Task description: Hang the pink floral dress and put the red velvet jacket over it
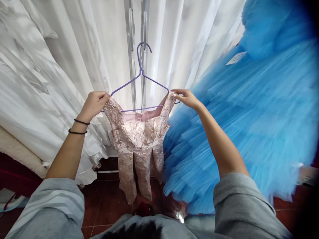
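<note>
A pale pink dress (142, 134) with a raised floral pattern hangs on a thin purple wire hanger (127, 83) in front of me. My left hand (94, 103) pinches the strap on the left, close to the hanger's end. On the other side, the fingers of my right hand (186, 98) close on the opposite strap at its top. The hanger's hook points up before a metal upright; whether it rests on anything I cannot tell. Below the bodice, the skirt falls in deep folds above the floor.
A full blue tulle gown (239, 126) with a white tag (236, 58) fills the right side. White garments (50, 93) hang at the left, and white curtains (184, 36) cover the back around metal uprights (131, 43). Below lies a red-brown tiled floor (99, 202).
</note>
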Available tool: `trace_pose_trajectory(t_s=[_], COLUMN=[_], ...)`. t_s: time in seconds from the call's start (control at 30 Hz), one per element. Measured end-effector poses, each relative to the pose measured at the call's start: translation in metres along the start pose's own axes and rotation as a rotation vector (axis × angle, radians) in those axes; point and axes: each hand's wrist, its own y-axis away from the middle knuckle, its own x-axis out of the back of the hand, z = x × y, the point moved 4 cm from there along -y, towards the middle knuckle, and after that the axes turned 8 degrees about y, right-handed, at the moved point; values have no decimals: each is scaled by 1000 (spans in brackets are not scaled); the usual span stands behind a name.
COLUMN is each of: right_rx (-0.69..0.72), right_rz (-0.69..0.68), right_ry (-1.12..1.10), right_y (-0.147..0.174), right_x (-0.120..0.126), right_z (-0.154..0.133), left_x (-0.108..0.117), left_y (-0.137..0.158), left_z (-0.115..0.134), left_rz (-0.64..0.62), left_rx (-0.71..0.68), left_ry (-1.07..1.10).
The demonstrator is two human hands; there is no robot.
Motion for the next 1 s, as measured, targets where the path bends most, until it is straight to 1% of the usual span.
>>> trace_pose_trajectory(t_s=[0.03, 0.1, 0.2, 0.27, 0.33, 0.43, 0.5, 0.57, 0.7, 0.77, 0.83, 0.9, 0.97, 1.0], right_rx=[-13, -39, -53, -54, -72, -119, -132, -134, -186, -227, -268, -307, -362, -390], right_rz=[-28, -26, -25, -35, -43, -55, -26, 31, 106, 133, 146, 140, 178, 239], right_ry=[-19, -66, -118, -108, -95, -114, -154, -209, -345, -416, -479, -525, -540, -522], right_y=[-4, -4, 4, 8, 12, 19, 26, 33, 45, 50, 56, 66, 86, 101], right_x=[-5, -10, -5, 4, 13, 17, 16, 15, 11, 8, 2, -10, -31, -45], right_z=[0, 1, -1, -2, -3, -3, -2, -1, 4, 6, 10, 14, 19, 21], left_x=[-2, -4, 3, 10, 17, 20, 18, 14, 3, -1, -6, -15, -27, -35], left_y=[0, 3, 5, 7, 12, 22, 29, 35, 44, 50, 61, 78, 100, 115], left_z=[0, 0, -5, -15, -31, -55, -65, -70, -79, -87, -94, -98, -96, -92], left_rz=[-23, -70, -72, -31, 28, 120, 187, 251, 331, 381, 419, 436, 422, 416], left_rx=[3, -10, 4, 39, 96, 156, 164, 188, 306, 359, 413, 462, 458, 431], left_ry=[11, 32, 77, 85, 114, 202, 278, 387, 642, 721, 752, 740, 665, 596])
